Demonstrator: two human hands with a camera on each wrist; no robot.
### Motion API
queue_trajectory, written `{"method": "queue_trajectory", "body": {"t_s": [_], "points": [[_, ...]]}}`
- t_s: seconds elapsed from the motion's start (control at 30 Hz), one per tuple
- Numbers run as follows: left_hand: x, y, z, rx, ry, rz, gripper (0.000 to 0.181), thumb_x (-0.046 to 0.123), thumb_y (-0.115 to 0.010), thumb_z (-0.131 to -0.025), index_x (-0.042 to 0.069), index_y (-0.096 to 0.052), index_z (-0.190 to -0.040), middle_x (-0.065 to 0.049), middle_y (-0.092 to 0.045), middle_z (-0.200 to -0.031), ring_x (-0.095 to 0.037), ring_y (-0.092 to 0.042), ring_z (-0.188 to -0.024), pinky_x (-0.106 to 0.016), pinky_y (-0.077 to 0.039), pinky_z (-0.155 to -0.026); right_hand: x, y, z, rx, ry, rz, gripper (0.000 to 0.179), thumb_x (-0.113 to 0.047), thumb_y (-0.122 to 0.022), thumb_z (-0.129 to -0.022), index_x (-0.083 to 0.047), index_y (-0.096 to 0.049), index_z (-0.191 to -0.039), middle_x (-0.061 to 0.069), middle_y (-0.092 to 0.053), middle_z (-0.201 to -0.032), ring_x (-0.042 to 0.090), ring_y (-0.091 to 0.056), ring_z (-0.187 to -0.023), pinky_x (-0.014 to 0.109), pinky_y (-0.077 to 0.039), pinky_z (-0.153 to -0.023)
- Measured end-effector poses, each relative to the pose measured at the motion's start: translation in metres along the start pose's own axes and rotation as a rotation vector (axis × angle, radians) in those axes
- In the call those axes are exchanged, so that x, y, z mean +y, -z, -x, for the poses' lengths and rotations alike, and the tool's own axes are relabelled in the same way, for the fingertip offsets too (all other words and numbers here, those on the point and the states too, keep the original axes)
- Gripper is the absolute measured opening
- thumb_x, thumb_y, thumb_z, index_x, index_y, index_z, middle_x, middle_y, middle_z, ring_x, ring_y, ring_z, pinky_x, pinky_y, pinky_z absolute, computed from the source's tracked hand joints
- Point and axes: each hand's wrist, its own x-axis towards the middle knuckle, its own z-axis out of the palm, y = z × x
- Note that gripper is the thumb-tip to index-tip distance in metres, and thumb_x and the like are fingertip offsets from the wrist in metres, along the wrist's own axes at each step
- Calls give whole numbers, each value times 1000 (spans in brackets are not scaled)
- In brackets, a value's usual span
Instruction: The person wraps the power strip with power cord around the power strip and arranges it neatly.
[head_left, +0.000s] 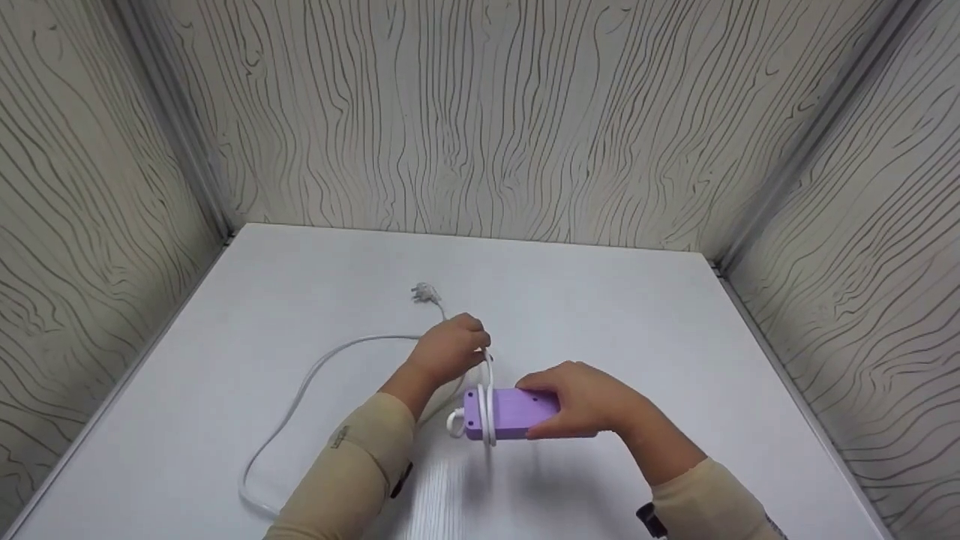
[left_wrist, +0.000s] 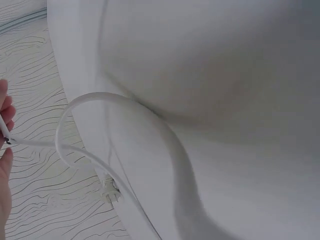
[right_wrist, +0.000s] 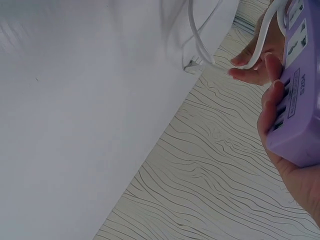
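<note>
My right hand [head_left: 581, 397] grips a purple power strip [head_left: 517, 411] by its right end, holding it above the white table. White cord [head_left: 487, 416] is wound in a few turns round the strip's left end. With thumb and fingers my left hand [head_left: 450, 346] pinches the cord just above and left of the strip. In the right wrist view the strip's face [right_wrist: 297, 92] shows sockets and a row of USB slots. The rest of the cord [head_left: 300, 390] lies looped on the table's left half. Its plug [head_left: 426, 293] rests on the table beyond my left hand.
The white table [head_left: 637, 315] is bounded by wood-grain panels [head_left: 480, 120] at the back and both sides. Grey metal posts [head_left: 169, 112] stand in the back corners. The trailing cord passes close beside my left forearm.
</note>
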Motion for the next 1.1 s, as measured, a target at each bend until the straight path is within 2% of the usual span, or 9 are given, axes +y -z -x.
{"method": "queue_trajectory", "body": {"t_s": [0.17, 0.4, 0.53, 0.7, 0.77, 0.97, 1.1], "points": [[1, 11, -3, 109, -14, -57, 6, 18, -68, -78, 14, -67, -83, 3, -62, -83, -14, -55, -83, -26, -46, -78, -1, -5, -2, 2, -77, 16, 48, -55, -68, -71, -24, -64, -108, -16, -61, -89, 4, -52, -72, 24, -43, -63], [5, 22, -3, 220, -16, -67, 7, 18, -68, -78, 13, -64, -79, 3, -59, -80, -14, -53, -81, -25, -44, -86, -2, -13, -6, 23, -162, 78, 49, -56, -69, -69, -24, -64, -106, -16, -59, -83, 5, -51, -69, 25, -41, -60], [8, 28, -2, 263, -6, -78, 8, 18, -68, -78, 13, -63, -78, 2, -56, -76, -14, -52, -75, -27, -44, -86, -1, -15, -7, 46, -220, 109, 47, -54, -70, -69, -24, -64, -105, -15, -58, -79, 7, -50, -68, 27, -40, -59], [15, 36, -3, 239, 53, -81, 6, 19, -67, -78, 14, -63, -80, 3, -55, -73, -13, -50, -70, -26, -47, -76, 1, -17, -10, 84, -319, 99, 47, -52, -70, -69, -22, -63, -105, -12, -59, -80, 9, -50, -69, 30, -42, -60], [19, 39, -4, 223, 68, -94, 6, 20, -66, -79, 15, -64, -81, 4, -55, -73, -13, -49, -68, -26, -46, -68, 2, -18, -12, 102, -366, 91, 47, -52, -70, -69, -22, -63, -105, -11, -59, -81, 10, -50, -70, 31, -42, -61], [30, 46, -6, 204, 57, -159, 4, 20, -63, -81, 16, -64, -82, 3, -55, -71, -13, -47, -64, -28, -43, -63, 5, -19, -17, 166, -479, 64, 46, -54, -69, -70, -22, -62, -102, -9, -61, -81, 12, -52, -71, 32, -44, -62], [36, 48, -4, 195, 57, -168, 6, 21, -62, -83, 15, -64, -86, 3, -56, -74, -12, -48, -64, -26, -44, -62, 7, -18, -19, 210, -543, 55, 48, -55, -68, -71, -21, -62, -105, -7, -62, -84, 14, -55, -73, 35, -47, -65]]}}
